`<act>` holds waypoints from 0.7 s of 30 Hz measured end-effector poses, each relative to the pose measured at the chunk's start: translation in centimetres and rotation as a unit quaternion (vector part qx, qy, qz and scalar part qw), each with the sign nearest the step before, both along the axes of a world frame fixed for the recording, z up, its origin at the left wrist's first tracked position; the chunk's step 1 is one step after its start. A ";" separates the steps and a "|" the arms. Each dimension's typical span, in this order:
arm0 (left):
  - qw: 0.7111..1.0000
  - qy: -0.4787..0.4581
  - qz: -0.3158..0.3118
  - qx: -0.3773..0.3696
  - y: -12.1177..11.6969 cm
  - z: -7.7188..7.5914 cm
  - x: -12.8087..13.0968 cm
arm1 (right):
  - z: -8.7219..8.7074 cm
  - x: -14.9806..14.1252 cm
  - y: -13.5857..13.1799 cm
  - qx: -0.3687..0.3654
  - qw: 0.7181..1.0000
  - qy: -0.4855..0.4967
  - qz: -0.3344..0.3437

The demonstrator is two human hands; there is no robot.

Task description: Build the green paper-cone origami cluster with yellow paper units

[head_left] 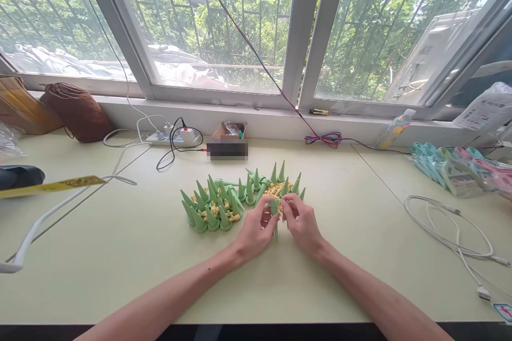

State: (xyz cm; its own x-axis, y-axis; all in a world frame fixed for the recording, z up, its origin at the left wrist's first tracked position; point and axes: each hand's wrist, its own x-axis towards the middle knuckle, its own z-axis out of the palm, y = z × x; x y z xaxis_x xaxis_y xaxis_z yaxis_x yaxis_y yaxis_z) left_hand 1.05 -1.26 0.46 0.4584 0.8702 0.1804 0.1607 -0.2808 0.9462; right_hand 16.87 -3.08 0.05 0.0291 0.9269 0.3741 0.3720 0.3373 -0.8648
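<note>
My left hand (256,229) grips a green plastic cone spike (276,233) with its wide end up and its point toward the table. Close beside that wide end, my right hand (304,224) is closed in a pinch. What its fingertips hold is too small and partly hidden to make out. Just beyond my hands lie small yellow fittings (274,189). More green cone spikes (212,221) stand on their wide ends to the left, with yellow fittings among them. Several other spikes stand or lie behind my hands.
A small cardboard box (236,130) and a power strip (176,139) with cables stand at the back of the table (168,282). Bagged pastel clips (456,168) and a white cable (452,234) lie right. At left, a yellow strip (52,186) extends into view.
</note>
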 end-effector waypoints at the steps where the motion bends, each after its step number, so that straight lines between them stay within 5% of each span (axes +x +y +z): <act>1: 1.000 -0.002 -0.001 -0.003 0.0 0.0 0.0 | 0.1 0.0 0.0 -0.001 1.000 0.000 0.000; 21: 1.000 -0.011 -0.005 0.000 0.1 0.0 0.1 | 0.2 0.1 0.0 -0.009 1.000 0.002 0.010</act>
State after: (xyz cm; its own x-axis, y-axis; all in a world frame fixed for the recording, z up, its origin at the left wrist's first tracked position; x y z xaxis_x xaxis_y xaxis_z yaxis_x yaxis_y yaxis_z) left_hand 1.13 -1.18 0.45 0.4624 0.8662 0.1897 0.1375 -0.2814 0.9497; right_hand 16.99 -3.03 0.29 0.0130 0.9342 0.3564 0.3618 0.3279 -0.8727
